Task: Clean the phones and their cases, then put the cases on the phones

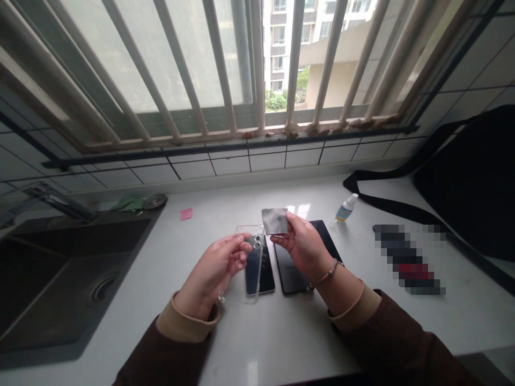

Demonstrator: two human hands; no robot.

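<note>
A clear phone case (254,276) is pinched in my left hand (219,265), held up above the counter with its camera cutouts at the top. Between the thumb and fingers of my right hand (303,241) is a small grey cloth (274,221), close to the case's upper edge. Beneath the case, partly seen through it, a dark phone (267,273) lies on the counter. A black tablet (289,276) rests just right of the phone, partly covered by my right hand and wrist.
A small spray bottle (345,209) stands behind the tablet to the right. Left of centre lies a pink sticky note (186,214). The sink (76,295) and faucet (52,201) occupy the left side. A black bag (469,177) with a strap sits at the right, near a pixelated item (406,260).
</note>
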